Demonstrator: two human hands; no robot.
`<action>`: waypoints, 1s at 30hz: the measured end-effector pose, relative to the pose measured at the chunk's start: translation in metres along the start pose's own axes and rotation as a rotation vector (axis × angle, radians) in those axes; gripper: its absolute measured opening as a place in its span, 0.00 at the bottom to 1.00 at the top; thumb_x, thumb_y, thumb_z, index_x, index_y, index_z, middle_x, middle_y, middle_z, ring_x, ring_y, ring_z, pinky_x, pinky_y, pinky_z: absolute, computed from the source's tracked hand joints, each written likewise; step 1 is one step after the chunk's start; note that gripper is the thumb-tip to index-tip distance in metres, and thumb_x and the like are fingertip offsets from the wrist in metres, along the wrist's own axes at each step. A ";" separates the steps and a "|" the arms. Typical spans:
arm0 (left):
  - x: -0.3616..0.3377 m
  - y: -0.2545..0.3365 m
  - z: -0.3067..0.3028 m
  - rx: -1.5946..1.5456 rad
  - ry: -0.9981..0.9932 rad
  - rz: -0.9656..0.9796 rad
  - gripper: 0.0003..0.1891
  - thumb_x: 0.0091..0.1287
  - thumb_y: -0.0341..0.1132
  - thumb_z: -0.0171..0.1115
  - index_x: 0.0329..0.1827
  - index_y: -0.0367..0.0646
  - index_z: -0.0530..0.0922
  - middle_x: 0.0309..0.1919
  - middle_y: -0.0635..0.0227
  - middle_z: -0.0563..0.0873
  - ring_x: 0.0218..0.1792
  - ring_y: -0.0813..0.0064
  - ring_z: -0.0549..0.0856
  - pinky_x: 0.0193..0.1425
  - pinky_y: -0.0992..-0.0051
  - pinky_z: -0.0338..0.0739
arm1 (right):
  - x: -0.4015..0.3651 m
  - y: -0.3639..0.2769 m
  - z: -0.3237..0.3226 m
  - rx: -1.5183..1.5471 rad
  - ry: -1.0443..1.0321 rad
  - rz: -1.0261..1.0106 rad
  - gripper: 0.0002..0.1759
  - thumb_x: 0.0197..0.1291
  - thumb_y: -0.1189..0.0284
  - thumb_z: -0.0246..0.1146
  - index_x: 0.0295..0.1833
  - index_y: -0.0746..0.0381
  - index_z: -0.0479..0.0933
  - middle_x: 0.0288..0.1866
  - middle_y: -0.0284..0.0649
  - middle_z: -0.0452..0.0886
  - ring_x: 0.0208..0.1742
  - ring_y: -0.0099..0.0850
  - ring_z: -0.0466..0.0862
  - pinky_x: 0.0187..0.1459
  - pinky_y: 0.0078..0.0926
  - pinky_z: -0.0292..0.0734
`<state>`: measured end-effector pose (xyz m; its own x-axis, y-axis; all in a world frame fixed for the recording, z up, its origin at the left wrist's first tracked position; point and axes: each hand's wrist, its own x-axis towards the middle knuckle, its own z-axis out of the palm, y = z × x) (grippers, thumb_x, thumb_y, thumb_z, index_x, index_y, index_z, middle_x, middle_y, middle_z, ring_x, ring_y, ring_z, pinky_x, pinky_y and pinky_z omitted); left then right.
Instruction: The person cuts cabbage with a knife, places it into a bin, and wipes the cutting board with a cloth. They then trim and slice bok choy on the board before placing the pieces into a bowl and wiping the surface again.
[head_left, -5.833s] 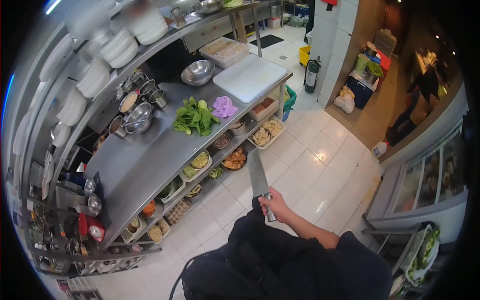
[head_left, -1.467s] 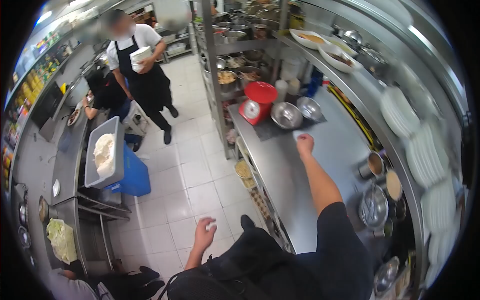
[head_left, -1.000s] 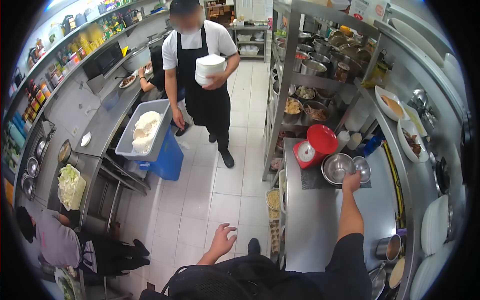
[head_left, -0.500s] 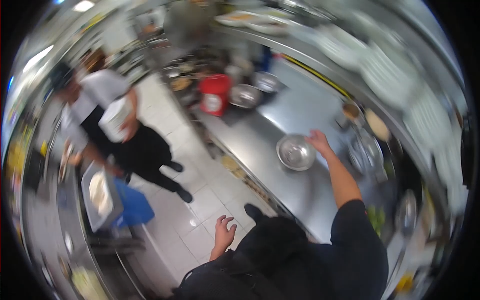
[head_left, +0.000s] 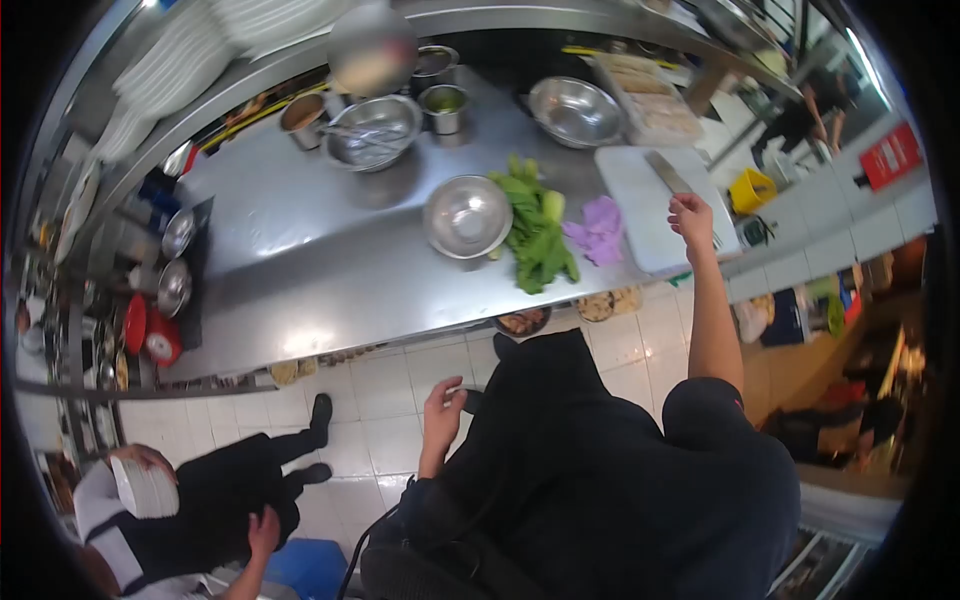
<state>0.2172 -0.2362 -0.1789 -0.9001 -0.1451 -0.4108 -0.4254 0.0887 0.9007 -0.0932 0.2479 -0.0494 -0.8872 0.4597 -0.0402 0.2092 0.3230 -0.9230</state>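
Note:
On the white cutting board lies a knife, its blade pointing away. My right hand is closed around its near end, over the board. Left of the board are a crumpled purple cloth and leafy greens on the steel counter. An empty metal bowl touches the greens' left side. My left hand hangs over the floor in front of the counter, fingers loosely apart, holding nothing.
Metal bowls, a bowl with a whisk and small pots stand along the counter's back. A red scale is at the left end. A co-worker holding stacked white plates is at lower left.
The view has swung right, bringing the greens, cloth and board into view. My right hand has left the bowl's rim and closed on the knife. My left hand remains low and empty.

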 end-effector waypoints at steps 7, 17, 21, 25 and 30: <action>0.123 0.180 0.125 0.370 -0.001 0.628 0.16 0.70 0.27 0.65 0.59 0.33 0.83 0.44 0.55 0.85 0.37 0.62 0.86 0.42 0.66 0.80 | 0.022 0.054 -0.096 -0.043 -0.168 0.109 0.14 0.67 0.68 0.70 0.54 0.62 0.83 0.40 0.35 0.86 0.36 0.27 0.87 0.36 0.26 0.80; 0.271 0.229 0.284 1.507 0.202 0.248 0.36 0.61 0.40 0.73 0.73 0.44 0.70 0.53 0.43 0.84 0.54 0.48 0.86 0.60 0.55 0.84 | 0.102 0.178 -0.123 -0.708 -0.057 -0.367 0.23 0.57 0.75 0.69 0.60 0.58 0.80 0.62 0.42 0.80 0.62 0.47 0.80 0.55 0.49 0.79; 0.266 0.271 0.291 1.481 0.149 0.177 0.36 0.58 0.41 0.74 0.71 0.46 0.73 0.55 0.45 0.85 0.54 0.48 0.87 0.60 0.54 0.83 | 0.110 0.167 -0.122 -0.732 -0.123 -0.403 0.30 0.55 0.78 0.67 0.66 0.57 0.75 0.59 0.45 0.78 0.57 0.49 0.81 0.53 0.51 0.79; 0.241 0.350 0.309 1.283 0.239 0.413 0.35 0.55 0.36 0.71 0.69 0.42 0.75 0.56 0.52 0.86 0.52 0.53 0.88 0.58 0.60 0.83 | 0.118 0.144 -0.122 -0.708 -0.302 -0.381 0.38 0.51 0.82 0.65 0.71 0.58 0.69 0.59 0.51 0.75 0.52 0.52 0.82 0.48 0.50 0.80; 0.231 0.438 0.379 0.544 -0.119 0.645 0.32 0.51 0.23 0.69 0.63 0.38 0.74 0.52 0.60 0.85 0.48 0.67 0.84 0.57 0.72 0.79 | 0.143 0.170 -0.135 -0.349 -0.416 -0.182 0.36 0.53 0.79 0.66 0.71 0.61 0.69 0.50 0.53 0.79 0.44 0.50 0.86 0.45 0.48 0.83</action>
<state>-0.2124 0.1427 0.0670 -0.9727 0.1985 0.1202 0.2159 0.5840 0.7825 -0.1290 0.4806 -0.1608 -0.9941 0.0291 -0.1050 0.0984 0.6532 -0.7508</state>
